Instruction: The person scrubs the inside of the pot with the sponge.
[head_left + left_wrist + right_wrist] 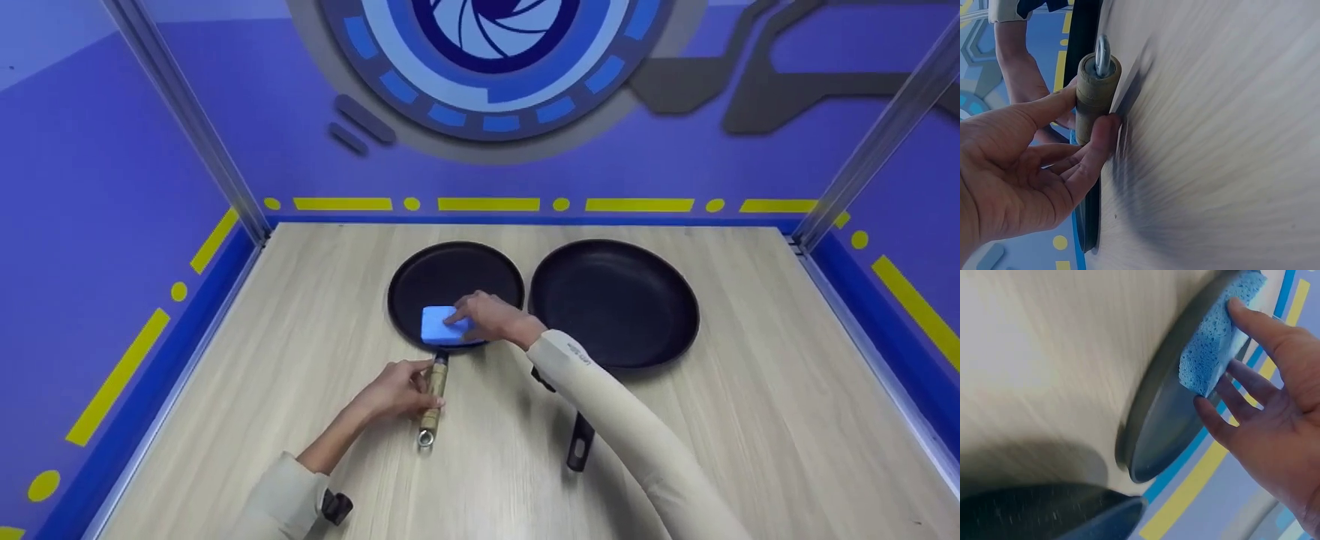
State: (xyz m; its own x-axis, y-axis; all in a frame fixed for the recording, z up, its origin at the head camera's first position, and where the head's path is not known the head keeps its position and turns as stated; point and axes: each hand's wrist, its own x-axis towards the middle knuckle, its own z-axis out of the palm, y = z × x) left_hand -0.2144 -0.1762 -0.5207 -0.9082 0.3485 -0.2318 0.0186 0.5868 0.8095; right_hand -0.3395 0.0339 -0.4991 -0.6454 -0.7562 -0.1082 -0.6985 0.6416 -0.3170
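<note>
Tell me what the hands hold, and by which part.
The left hand holds the smaller pan by its tan handle; the right hand grips the blue sponge by its right-hand part in the head view.

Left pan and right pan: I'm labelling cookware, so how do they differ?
The left pan is smaller than the right pan. The left pan's handle is tan, ending in a metal ring; the right pan's handle is black. The left hand grips the left pan's handle; the right pan's is unheld. Both are dark and face up.
</note>
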